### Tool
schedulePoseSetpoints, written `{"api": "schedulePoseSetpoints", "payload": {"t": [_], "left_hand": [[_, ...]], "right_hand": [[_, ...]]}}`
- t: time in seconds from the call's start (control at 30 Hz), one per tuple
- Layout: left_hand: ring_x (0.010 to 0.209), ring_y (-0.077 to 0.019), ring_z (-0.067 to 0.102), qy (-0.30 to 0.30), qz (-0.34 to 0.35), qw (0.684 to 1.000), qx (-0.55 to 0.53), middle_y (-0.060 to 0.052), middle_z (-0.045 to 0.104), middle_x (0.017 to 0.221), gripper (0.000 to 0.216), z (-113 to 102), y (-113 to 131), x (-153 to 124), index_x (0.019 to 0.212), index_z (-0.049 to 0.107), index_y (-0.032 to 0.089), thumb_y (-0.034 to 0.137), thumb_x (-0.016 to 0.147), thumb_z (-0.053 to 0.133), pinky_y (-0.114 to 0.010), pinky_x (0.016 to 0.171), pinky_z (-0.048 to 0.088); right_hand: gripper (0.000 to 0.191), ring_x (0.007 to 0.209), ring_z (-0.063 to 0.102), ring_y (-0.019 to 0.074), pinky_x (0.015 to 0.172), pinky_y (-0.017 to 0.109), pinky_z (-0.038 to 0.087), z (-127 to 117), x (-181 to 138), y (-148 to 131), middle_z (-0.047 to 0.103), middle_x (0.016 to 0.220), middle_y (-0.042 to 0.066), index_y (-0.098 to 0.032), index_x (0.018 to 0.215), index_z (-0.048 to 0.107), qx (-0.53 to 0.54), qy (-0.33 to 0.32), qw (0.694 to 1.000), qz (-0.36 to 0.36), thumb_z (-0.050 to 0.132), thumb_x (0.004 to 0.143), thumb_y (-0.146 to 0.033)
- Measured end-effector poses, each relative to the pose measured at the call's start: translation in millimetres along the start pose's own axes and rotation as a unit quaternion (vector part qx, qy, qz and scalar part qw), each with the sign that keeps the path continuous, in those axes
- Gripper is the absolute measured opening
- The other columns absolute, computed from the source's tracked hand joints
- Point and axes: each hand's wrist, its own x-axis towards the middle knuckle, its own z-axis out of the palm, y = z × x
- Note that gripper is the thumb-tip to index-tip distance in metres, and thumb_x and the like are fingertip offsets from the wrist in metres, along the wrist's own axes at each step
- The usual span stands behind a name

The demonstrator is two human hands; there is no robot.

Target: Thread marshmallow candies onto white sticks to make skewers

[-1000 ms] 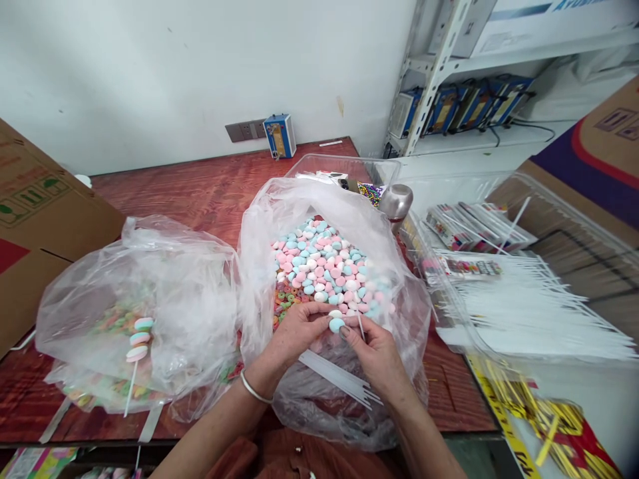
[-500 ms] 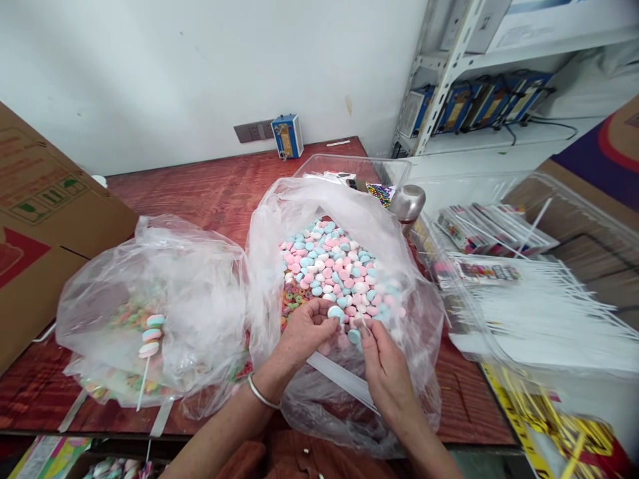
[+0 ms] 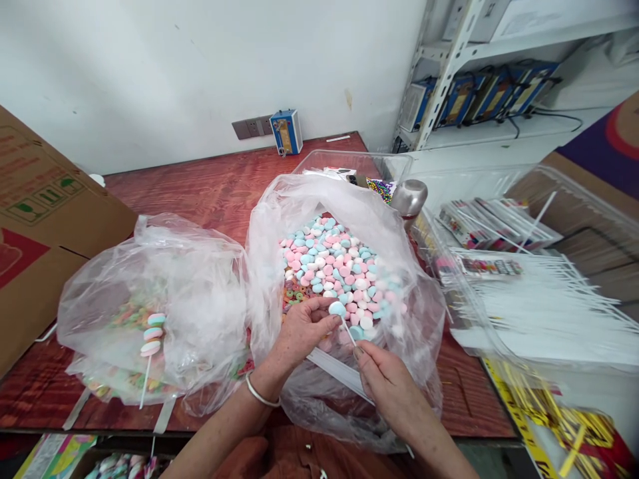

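Observation:
My left hand [image 3: 305,330], with a white bangle at the wrist, pinches a blue-and-white round marshmallow [image 3: 337,309] between thumb and fingertips. My right hand [image 3: 383,374] is closed on a thin white stick [image 3: 348,332], whose upper end meets the marshmallow's lower edge; I cannot tell whether it has entered it. Both hands are over the front of an open clear plastic bag [image 3: 272,206]. Loose pink, blue and white marshmallows [image 3: 344,263] fill it, with small coloured rings [image 3: 295,293] at its left. A bundle of white sticks [image 3: 339,374] lies beneath my wrists.
Left, a second plastic bag [image 3: 200,286] carries a stick with three stacked marshmallows [image 3: 152,334]. Beyond it stands a cardboard box [image 3: 54,219]. A metal flask [image 3: 409,198] is behind the marshmallow bag. Right, a clear bin [image 3: 466,303] holds many white sticks [image 3: 544,306].
My right hand has drawn slightly down and back from the left, so the white stick now shows between them. My left hand keeps the marshmallow in nearly the same place.

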Motion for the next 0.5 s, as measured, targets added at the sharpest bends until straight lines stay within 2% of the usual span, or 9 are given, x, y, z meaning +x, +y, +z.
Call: {"api": "schedulePoseSetpoints", "payload": {"t": [0.17,0.5], "left_hand": [[0.068,-0.0148,0.068,0.014,-0.012,1.000,0.003,-0.004,0.075,0.079,0.045,-1.4,0.7,0.2,0.102,0.071,0.012,0.029,0.063,0.084,-0.026,0.068,0.054],[0.074,-0.0176,0.070,0.026,0.002,0.999,0.046,-0.007,0.077,0.083,0.039,-1.0,-2.6,-1.1,0.102,0.073,0.013,0.026,0.066,0.080,-0.026,0.069,0.055]], "right_hand": [[0.032,0.044,0.033,0.0123,0.043,0.023,0.027,-5.0,-3.2,-2.6,0.037,0.048,-0.007,-0.023,0.072,0.053,0.056,-0.010,0.998,0.020,0.039,0.094,-0.042],[0.031,0.044,0.031,0.0103,0.043,0.022,0.024,-7.5,-2.1,-5.3,0.034,0.049,-0.008,-0.021,0.076,0.056,0.058,-0.045,0.996,0.055,0.039,0.094,-0.038]]}}
